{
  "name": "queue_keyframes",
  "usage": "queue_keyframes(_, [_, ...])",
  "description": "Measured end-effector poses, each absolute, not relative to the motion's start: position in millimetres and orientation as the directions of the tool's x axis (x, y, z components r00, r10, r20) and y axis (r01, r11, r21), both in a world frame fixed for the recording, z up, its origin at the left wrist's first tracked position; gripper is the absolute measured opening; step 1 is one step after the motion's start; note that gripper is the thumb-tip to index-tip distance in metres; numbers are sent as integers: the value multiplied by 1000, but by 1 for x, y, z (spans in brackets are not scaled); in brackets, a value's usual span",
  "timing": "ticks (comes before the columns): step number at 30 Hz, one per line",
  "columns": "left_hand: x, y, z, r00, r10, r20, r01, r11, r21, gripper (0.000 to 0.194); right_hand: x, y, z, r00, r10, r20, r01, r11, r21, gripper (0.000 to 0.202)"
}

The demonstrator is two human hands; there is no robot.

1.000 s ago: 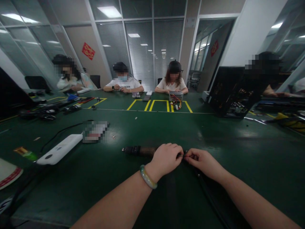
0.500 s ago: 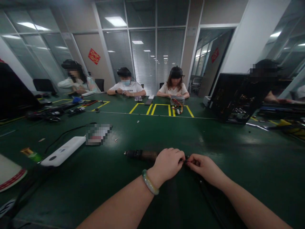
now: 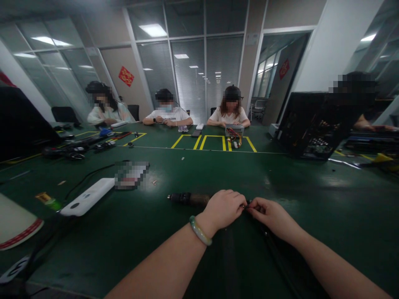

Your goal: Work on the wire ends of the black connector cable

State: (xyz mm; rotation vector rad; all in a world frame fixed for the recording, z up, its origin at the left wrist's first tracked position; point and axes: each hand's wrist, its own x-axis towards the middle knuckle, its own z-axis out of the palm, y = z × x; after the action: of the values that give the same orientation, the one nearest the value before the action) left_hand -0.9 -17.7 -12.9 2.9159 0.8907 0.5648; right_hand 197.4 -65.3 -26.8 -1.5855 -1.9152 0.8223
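A dark electric screwdriver [image 3: 199, 199] with a metal tip at its left end lies across the green table. My left hand [image 3: 225, 208], below which a jade-coloured bangle [image 3: 200, 231] circles the wrist, is closed over the rear of its handle. Close beside it, my right hand [image 3: 265, 212] pinches the black cable [image 3: 248, 204] at the screwdriver's tail end. The fingertips of both hands almost meet there, and the small part between them is mostly hidden. A thick black cord runs from below my right hand toward the table's near edge.
A white power strip [image 3: 89, 196], a phone-like slab [image 3: 132, 174], a green bottle [image 3: 48, 201] and a white paper cup [image 3: 17, 222] are at the left. A black computer case [image 3: 307, 124] stands at the right. Several people sit across the table [image 3: 174, 170].
The whole view has shifted slightly, so things appear a little farther right. Both hands keep their places at the screwdriver's tail end, with only slight finger movement.
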Motion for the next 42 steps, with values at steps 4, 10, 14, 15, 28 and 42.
queue_keyframes(4, [-1,-19,-10,769,559,309,549,-826,127,9,198,-64,-28,-190,982,-2,664,127,-737,18])
queue_keyframes(10, [-2,-25,-7,753,582,308,573,-809,131,16,198,-63,-26,-196,981,0,668,133,-732,18])
queue_keyframes(14, [-5,-27,-7,689,661,297,656,-743,133,17,198,-63,-26,-197,980,3,675,138,-725,17])
queue_keyframes(15, [-6,-26,-7,678,674,292,669,-731,133,18,198,-63,-26,-194,981,4,677,137,-723,18])
queue_keyframes(28, [-7,-13,-11,758,582,294,600,-799,35,19,195,-65,-24,-190,982,0,695,134,-707,16])
queue_keyframes(42, [-12,0,-11,806,516,290,527,-849,46,23,192,-61,-25,-146,989,25,712,123,-691,19])
